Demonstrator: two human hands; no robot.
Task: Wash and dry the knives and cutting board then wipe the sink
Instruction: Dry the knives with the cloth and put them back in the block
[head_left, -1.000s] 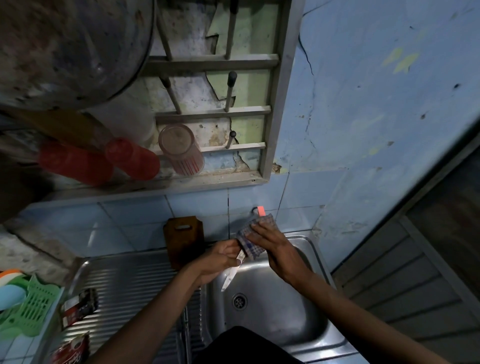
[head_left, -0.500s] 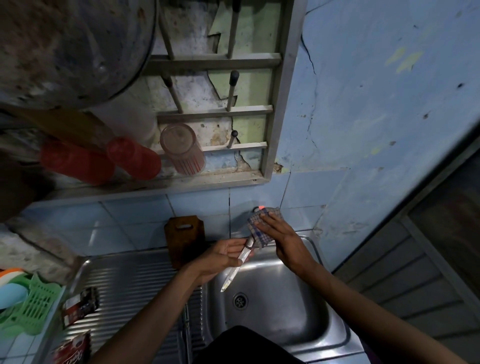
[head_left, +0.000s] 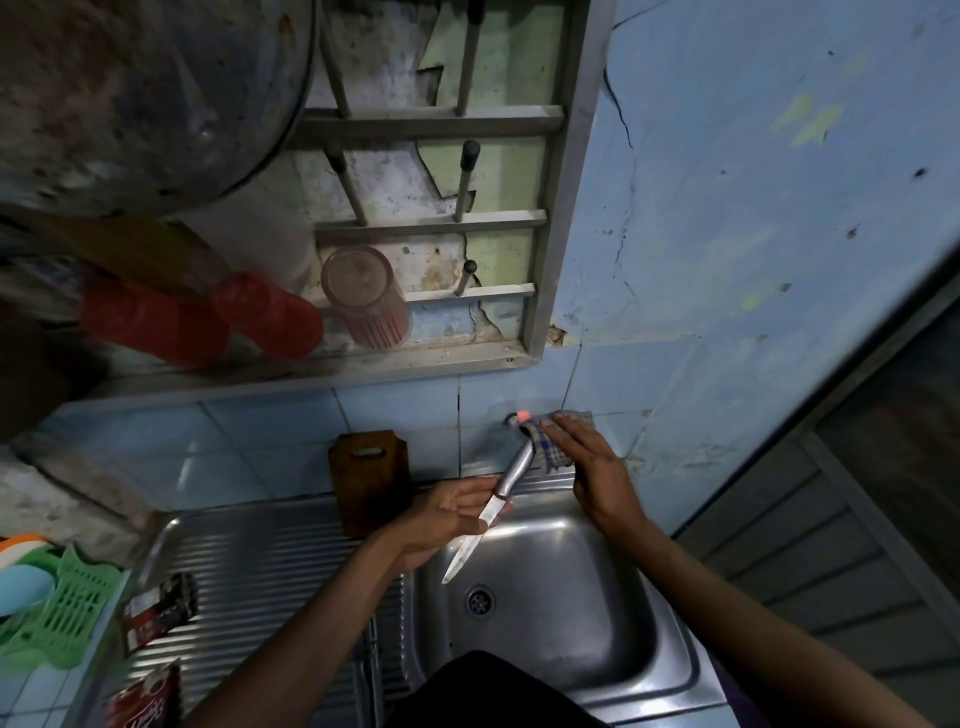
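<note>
Centre of frame: the left hand (head_left: 447, 519) lies palm up, fingers loosely spread, with a steel-handled knife (head_left: 493, 512) resting across them, tip angled down over the sink (head_left: 670, 639). The right hand (head_left: 587, 467), fingers straight, presses a checked cloth (head_left: 556, 447) against the handle end, near the tap at the tiled wall. To dry it well, wipe from the spine and keep fingers off the edge. The cutting board (head_left: 369, 478) leans left of the hands. Packets at lower left carry unreadable print
</note>
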